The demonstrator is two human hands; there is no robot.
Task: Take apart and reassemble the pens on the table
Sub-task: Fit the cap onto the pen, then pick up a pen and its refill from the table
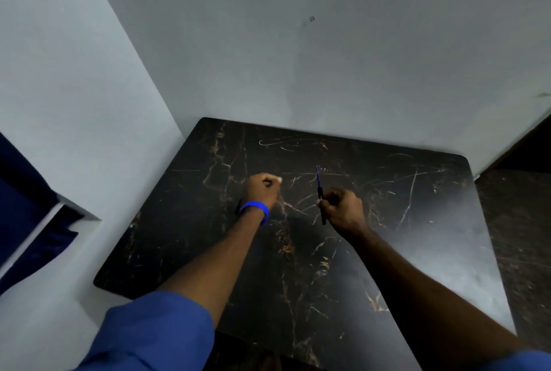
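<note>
Holding a pen (320,194) in the right hand (344,211), fingers clamped round the lower barrel, roughly mid-table and a bit toward 1 o'clock from table centre. Pen is near upright, dark body, blue upper section with the thin tip pointing to 12 o'clock; its lower end sticks out below the fist toward 6 o'clock. Left hand (262,188) is at 9 o'clock from the right hand, well apart from it, fingers curled together into a fist, knuckles up. Something pale shows at the fingertip side of that fist, too small and blurred to say what it is or whether it is a pen part, so cannot tell what the left hand is clamped on, if anything. Blue wristband (255,211) on the left wrist; blue sleeve (155,335) pushed up the left forearm at 7 o'clock of frame. Both hands hover over a black marble-pattern table (417,221) with gold veins and pale scratches; can't tell if either touches the top. Table sits in a corner, pale walls (268,42) at 12 and 9 o'clock. Dark blue curtain (21,191) at far 9 o'clock.
</note>
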